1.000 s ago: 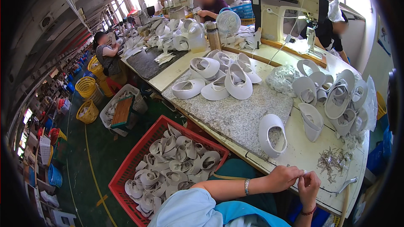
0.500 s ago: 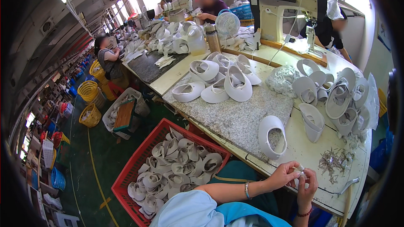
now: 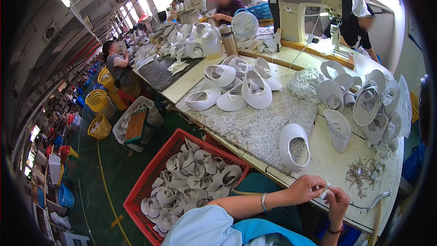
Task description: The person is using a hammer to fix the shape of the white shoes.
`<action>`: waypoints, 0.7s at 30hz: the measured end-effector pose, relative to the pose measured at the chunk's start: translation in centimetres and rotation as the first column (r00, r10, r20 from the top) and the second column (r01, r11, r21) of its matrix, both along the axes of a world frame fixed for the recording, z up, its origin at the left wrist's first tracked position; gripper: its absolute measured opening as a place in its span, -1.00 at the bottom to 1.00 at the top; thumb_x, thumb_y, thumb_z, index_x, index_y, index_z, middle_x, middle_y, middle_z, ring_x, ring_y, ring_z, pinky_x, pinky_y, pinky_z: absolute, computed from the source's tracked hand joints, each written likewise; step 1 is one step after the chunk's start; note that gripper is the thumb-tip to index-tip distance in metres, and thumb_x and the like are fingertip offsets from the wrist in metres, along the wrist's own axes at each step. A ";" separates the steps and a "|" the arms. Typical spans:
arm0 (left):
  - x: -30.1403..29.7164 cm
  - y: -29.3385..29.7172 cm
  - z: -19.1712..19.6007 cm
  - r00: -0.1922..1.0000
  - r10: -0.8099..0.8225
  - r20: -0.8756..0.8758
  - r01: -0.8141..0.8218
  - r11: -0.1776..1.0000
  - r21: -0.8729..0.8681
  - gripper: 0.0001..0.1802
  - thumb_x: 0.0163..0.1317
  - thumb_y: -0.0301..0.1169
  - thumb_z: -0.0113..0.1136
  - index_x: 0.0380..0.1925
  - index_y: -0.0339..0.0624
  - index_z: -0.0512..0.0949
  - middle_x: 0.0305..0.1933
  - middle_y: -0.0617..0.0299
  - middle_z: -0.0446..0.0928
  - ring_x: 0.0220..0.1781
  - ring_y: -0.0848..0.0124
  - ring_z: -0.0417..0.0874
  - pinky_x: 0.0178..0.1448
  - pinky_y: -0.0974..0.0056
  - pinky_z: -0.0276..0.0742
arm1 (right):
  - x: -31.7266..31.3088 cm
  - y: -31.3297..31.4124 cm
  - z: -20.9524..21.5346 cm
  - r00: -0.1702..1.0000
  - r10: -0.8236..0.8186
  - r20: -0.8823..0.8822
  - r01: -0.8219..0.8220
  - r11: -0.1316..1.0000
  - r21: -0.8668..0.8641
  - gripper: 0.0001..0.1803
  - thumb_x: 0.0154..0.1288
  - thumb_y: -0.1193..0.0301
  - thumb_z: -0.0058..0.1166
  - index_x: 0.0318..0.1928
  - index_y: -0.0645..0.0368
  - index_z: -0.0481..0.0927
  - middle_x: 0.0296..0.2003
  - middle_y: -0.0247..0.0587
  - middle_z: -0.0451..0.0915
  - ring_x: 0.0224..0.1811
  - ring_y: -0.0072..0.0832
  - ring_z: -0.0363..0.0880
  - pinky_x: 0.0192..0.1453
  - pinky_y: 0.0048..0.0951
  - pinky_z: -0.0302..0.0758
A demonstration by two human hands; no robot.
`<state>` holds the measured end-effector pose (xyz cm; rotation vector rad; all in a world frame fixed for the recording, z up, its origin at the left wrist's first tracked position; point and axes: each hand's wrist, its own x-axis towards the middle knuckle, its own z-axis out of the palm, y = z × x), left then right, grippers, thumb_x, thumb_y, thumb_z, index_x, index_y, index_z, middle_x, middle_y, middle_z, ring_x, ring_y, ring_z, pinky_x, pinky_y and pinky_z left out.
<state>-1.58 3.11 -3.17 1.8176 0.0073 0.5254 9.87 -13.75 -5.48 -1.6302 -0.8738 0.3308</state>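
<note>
My left hand [image 3: 304, 190] and my right hand [image 3: 338, 201] meet at the table's near edge. Their fingertips pinch a small, white, crumpled piece [image 3: 325, 193] between them; its kind is too small to make out. Just beyond them, a white shoe upper [image 3: 287, 157] lies on the grey stone slab [image 3: 241, 130]. To the right of my hands is a heap of thin metallic pieces [image 3: 360, 175]. A hammer [image 3: 380, 197] with a pale handle rests near the table's right edge.
More white uppers [image 3: 257, 90] are grouped on the slab, and others [image 3: 369, 102] are piled at the right. A red crate [image 3: 136, 187] full of uppers stands left of me. A sewing machine [image 3: 291, 13] occupies the back; co-workers sit beyond.
Both hands stay at the table edge around the small white piece. My right hand has shifted slightly right and down, with its fingers rearranged on the piece. The uppers stay in place.
</note>
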 end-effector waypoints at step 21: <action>-0.9 -0.8 1.2 0.967 0.171 0.189 -0.237 0.876 0.420 -0.93 0.11 -0.47 0.28 -0.38 -0.17 0.62 -0.45 0.09 0.60 -0.49 0.13 0.63 -0.45 0.17 0.53 | -1.8 1.5 4.5 0.997 0.003 0.080 0.005 0.994 -0.107 -0.83 0.07 0.55 0.23 -0.29 0.26 0.54 -0.47 -0.29 0.55 -0.52 -0.63 0.49 -0.41 -0.58 0.43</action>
